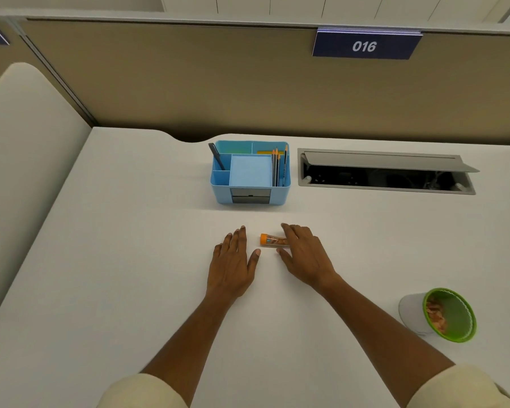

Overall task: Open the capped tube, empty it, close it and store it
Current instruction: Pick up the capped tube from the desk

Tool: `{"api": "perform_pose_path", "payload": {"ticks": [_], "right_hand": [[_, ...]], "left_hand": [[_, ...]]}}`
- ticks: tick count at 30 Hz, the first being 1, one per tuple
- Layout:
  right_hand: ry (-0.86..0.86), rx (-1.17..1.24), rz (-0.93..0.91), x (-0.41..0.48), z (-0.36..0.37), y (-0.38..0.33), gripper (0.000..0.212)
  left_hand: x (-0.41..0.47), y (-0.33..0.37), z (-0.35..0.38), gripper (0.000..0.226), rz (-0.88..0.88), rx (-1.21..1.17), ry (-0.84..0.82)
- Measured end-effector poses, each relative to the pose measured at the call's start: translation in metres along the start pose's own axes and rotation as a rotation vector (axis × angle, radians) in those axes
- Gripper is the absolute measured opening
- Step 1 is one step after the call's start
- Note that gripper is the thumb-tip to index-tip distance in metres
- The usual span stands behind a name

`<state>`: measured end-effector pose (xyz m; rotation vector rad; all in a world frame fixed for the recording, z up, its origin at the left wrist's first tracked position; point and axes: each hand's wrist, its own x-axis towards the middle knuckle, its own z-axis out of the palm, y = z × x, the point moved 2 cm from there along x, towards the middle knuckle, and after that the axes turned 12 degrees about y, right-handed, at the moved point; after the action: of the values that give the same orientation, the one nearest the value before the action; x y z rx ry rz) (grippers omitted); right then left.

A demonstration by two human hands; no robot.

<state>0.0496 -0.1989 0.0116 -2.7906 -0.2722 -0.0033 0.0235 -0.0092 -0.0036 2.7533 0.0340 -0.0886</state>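
Capped tube [273, 241] lies on table [130, 260], orange cap left. Right hand [302, 253] fingers spread loosely over its end, not gripping; left hand [233, 260] flat, open beside it.

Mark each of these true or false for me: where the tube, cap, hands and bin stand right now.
1. The tube lies on its side on the desk. True.
2. Its orange cap is off. False: it is on the tube.
3. The left hand holds the tube. False: it lies flat beside it, apart.
4. The right hand rests over the tube's far end. True.
5. The green-rimmed bin stands by the right forearm. True.
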Motion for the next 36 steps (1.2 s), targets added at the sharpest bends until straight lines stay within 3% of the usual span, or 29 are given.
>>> {"api": "perform_pose_path", "payload": {"ticks": [10,14,19,27,31,36], "right_hand": [[0.061,-0.048,0.001,0.001,0.003,-0.004,0.022],[0.138,0.017,0.027,-0.007,-0.009,-0.003,0.020],[0.316,0.172,0.037,-0.019,-0.059,-0.015,0.027],[0.476,0.262,0.017,-0.063,-0.141,-0.017,0.031],[0.551,0.240,-0.012,-0.089,-0.181,-0.007,0.031],[0.564,0.209,-0.002,-0.127,-0.209,0.016,0.031]], "left_hand": [[0.005,0.013,-0.033,0.050,-0.124,-0.210,0.215],[0.006,0.023,-0.043,0.044,-0.222,-0.440,0.254],[0.007,0.044,-0.060,0.049,-0.422,-0.793,0.160],[-0.014,0.113,-0.112,0.035,-0.370,-1.144,0.098],[-0.033,0.145,-0.130,0.029,-0.166,-1.110,0.116],[-0.058,0.178,-0.127,0.012,-0.091,-1.101,0.058]]}}
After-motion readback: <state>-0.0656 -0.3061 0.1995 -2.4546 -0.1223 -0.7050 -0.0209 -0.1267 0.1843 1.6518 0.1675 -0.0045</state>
